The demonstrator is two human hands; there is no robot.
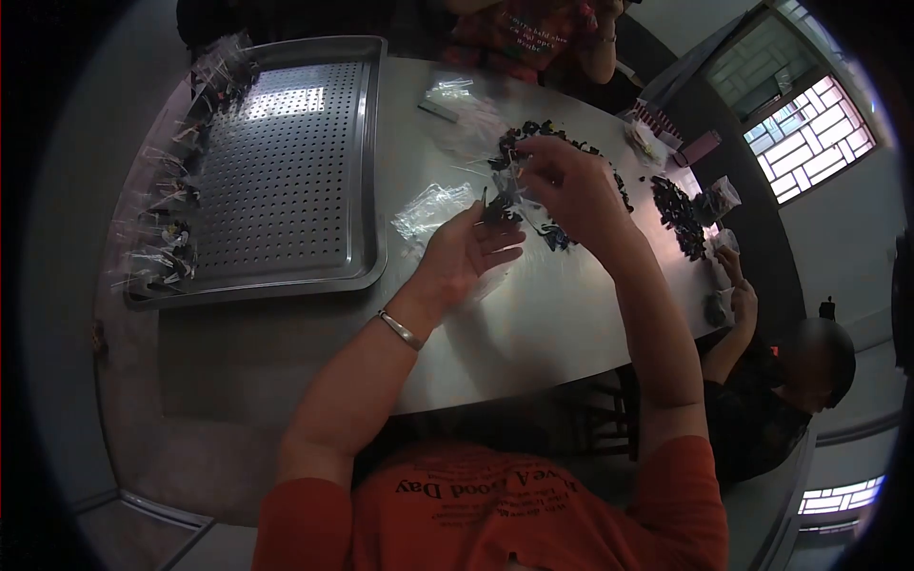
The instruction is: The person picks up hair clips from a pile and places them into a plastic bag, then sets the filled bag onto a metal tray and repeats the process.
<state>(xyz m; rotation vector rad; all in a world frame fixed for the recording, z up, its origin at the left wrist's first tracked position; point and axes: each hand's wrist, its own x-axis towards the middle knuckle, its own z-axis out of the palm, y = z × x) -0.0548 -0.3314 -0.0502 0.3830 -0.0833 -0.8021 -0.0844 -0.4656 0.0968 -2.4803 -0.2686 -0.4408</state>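
My left hand [459, 259] is turned palm up over the table, its thumb and fingers around small black pieces [499, 209]. Just above it, my right hand [571, 186] pinches a thin clear plastic strip or bag [515, 176] between thumb and fingertips. What exactly is inside the plastic is too small to make out. Behind and beneath my hands spreads a loose pile of small black parts [556, 238]. Flat clear plastic bags [433, 214] lie in a heap left of my left hand.
A large perforated metal tray [377, 171] stands at the left, with filled clear bags [173, 195] along its far-left side. More clear bags [468, 119] lie at the back. Another person's hand [743, 300] is by a second black pile [678, 217]; someone [524, 38] stands opposite.
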